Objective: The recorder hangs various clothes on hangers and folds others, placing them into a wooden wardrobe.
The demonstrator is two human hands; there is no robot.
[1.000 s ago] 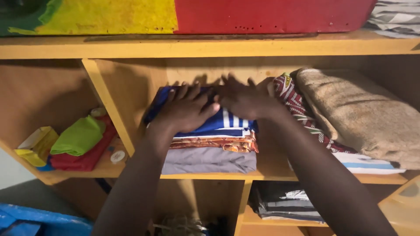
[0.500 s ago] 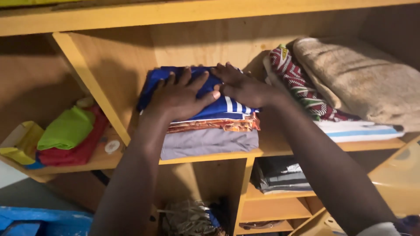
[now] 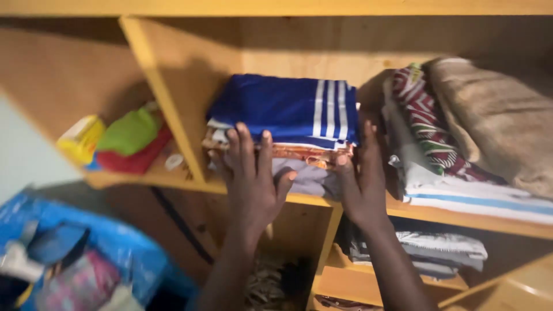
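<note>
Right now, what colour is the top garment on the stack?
Blue garment with white stripes, clearest in the head view.

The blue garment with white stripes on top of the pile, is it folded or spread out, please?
Folded. The blue striped garment lies as a flat, compact rectangle on the stack of clothes, its edges matching the pile beneath it.

A stack of folded clothes [image 3: 288,135] lies flat on a wooden shelf [image 3: 415,210]: a blue garment with white stripes on top, a patterned orange fabric beneath, grey cloth at the bottom (front edges roughly flush, facing outward).
</note>
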